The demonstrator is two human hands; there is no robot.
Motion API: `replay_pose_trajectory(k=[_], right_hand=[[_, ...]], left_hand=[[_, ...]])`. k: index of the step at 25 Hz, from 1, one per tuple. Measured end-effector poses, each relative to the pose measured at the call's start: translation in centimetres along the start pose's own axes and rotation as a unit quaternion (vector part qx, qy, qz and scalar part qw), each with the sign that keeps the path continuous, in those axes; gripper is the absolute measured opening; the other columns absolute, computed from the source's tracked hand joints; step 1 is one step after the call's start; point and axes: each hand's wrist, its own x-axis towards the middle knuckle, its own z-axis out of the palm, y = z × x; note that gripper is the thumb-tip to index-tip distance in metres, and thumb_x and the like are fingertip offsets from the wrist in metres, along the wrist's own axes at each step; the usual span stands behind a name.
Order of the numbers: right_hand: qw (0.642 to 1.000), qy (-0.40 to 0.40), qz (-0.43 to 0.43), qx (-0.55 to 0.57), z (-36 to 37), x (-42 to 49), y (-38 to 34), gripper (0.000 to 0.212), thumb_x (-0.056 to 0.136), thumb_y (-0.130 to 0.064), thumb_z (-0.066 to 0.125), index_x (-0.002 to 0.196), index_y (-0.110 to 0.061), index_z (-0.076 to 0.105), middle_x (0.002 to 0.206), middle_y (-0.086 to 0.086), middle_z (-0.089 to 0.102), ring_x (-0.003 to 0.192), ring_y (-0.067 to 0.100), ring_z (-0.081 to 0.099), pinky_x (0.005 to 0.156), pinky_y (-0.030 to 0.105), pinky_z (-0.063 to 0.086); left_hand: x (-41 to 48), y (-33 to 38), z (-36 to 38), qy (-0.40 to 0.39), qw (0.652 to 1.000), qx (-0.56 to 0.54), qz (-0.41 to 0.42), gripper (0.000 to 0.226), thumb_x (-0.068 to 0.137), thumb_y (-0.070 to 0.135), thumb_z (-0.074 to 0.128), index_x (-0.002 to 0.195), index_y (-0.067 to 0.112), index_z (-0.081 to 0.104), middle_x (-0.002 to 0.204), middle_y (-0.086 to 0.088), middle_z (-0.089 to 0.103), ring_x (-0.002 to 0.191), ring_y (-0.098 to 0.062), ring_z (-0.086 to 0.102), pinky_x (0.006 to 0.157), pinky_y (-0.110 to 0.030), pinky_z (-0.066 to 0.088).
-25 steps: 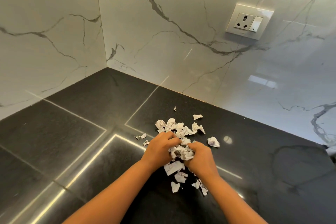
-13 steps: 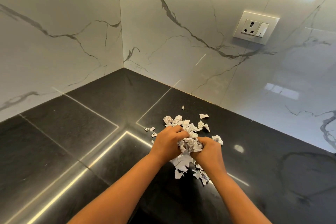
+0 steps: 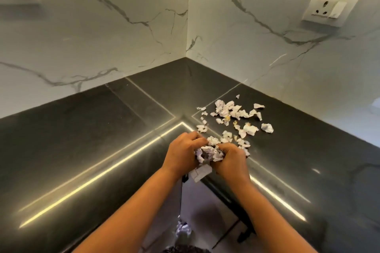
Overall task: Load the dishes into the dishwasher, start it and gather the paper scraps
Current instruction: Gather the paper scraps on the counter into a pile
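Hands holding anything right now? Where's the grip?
Yes. Left hand and right hand together squeeze a wad of paper scraps from its two sides. Loose scraps lie on the counter.

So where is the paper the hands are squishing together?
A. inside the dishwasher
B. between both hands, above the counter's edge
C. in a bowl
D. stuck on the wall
B: the left hand and right hand press a wad of paper scraps between them, at the black countertop's inner corner edge.
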Motion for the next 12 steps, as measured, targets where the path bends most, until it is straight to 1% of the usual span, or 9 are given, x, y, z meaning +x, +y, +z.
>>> replay_pose_trajectory(k=[2,4,6,8,9,12], right_hand=[[0.999,-0.025,0.006,0.034,1.9,-2.8,-0.8,0.015,0.066,-0.020,0.077,0.059,-0.023,0.063,0.058,-0.008,0.057,0.054,0.006,0.053,0.050,0.020,0.038],[0.996,-0.053,0.011,0.066,3.9,-5.7,-1.9,0.010,0.066,-0.021,0.074,0.062,-0.021,0.065,0.063,-0.004,0.059,0.057,0.013,0.057,0.050,0.025,0.042],[0.994,-0.071,0.002,0.081,5.9,-8.6,-3.3,0.008,0.067,-0.015,0.076,0.066,-0.015,0.069,0.065,-0.003,0.059,0.059,0.015,0.058,0.052,0.023,0.042],[0.994,-0.076,-0.006,0.081,7.8,-11.4,-4.7,0.009,0.066,-0.013,0.079,0.069,-0.013,0.070,0.064,-0.003,0.059,0.059,0.012,0.056,0.052,0.014,0.037],[0.993,-0.078,-0.008,0.083,8.7,-12.8,-5.4,0.010,0.065,-0.012,0.080,0.069,-0.012,0.071,0.065,-0.002,0.060,0.060,0.012,0.055,0.053,0.012,0.036],[0.991,-0.095,-0.003,0.096,11.6,-17.7,-7.5,0.013,0.064,-0.009,0.081,0.073,-0.012,0.072,0.068,-0.002,0.061,0.062,0.013,0.056,0.055,0.014,0.039]], left_hand=[[-3.9,0.3,-1.8,0.005,1.000,0.017,-0.020,0.019,0.069,0.033,0.061,0.088,0.029,0.060,0.087,0.005,0.065,0.069,-0.023,0.061,0.054,-0.032,0.050],[-7.9,0.4,-3.7,-0.004,0.998,0.042,-0.045,0.025,0.065,0.034,0.066,0.088,0.030,0.060,0.089,0.005,0.065,0.068,-0.022,0.061,0.053,-0.029,0.049],[-11.8,0.6,-5.7,-0.015,0.995,0.073,-0.069,0.024,0.066,0.039,0.062,0.087,0.028,0.064,0.089,0.007,0.065,0.066,-0.021,0.060,0.053,-0.023,0.044],[-15.4,0.7,-7.3,-0.022,0.991,0.094,-0.089,0.027,0.069,0.042,0.053,0.084,0.026,0.068,0.087,0.007,0.065,0.063,-0.019,0.058,0.053,-0.020,0.039],[-17.0,0.8,-8.0,-0.025,0.990,0.099,-0.100,0.027,0.070,0.042,0.052,0.083,0.025,0.068,0.086,0.007,0.065,0.062,-0.019,0.057,0.053,-0.020,0.037],[-23.1,0.6,-10.1,-0.041,0.986,0.105,-0.123,0.017,0.069,0.034,0.061,0.082,0.026,0.068,0.084,0.008,0.064,0.061,-0.019,0.056,0.052,-0.020,0.037]])
